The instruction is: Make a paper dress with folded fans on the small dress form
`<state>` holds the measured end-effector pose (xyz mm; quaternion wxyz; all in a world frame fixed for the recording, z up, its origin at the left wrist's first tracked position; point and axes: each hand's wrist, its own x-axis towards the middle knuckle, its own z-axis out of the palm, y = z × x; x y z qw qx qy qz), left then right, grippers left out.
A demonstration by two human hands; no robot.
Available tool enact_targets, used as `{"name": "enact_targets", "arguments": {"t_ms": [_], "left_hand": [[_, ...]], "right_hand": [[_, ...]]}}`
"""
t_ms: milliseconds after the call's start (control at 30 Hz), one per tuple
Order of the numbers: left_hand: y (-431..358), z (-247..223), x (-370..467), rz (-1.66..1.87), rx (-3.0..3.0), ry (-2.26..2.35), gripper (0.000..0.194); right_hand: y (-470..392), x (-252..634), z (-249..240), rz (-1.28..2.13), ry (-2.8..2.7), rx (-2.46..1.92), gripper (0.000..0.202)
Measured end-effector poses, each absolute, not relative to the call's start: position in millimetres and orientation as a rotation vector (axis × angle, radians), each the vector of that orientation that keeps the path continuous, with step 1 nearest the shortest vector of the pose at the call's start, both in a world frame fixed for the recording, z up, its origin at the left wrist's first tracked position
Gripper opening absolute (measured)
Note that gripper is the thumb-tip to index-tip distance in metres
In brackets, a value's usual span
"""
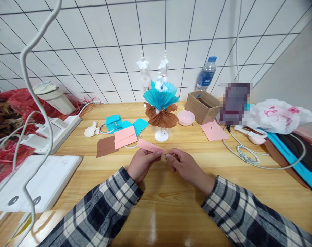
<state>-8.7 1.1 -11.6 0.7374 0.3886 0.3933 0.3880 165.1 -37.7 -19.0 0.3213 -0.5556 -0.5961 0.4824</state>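
While the left hand (pixel 142 165) pinches it, a pink paper strip (pixel 148 145) points rightward

The strip is held above the table (pixel 161 209), its long axis nearly parallel to the back edge, the right end slanting slightly away from that edge. The left fingers pinch it near this end; the fingers of the right hand (pixel 183 164) are pressed together just beside it, anything between them being too small to tell. Beyond, a white stand (pixel 161 135) bearing blue pleated paper (pixel 160 98) and brown pleated paper (pixel 163 119) obstructs the way to the back edge. A brown sheet (pixel 106 147) and pink sheet (pixel 125 136) lie leftward, a cardboard box (pixel 193 108) rightward.
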Motion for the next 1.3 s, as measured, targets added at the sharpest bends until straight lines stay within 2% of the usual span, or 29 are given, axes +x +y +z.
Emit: {"name": "enact_targets", "arguments": {"t_ms": [1300], "left_hand": [[-1.6, -8.0, -6.2, 0.861, 0.848, 0.904, 0.021]], "right_hand": [[-40.4, 162.3, -18.9, 1.224, -1.584, -1.432, 0.033]]}}
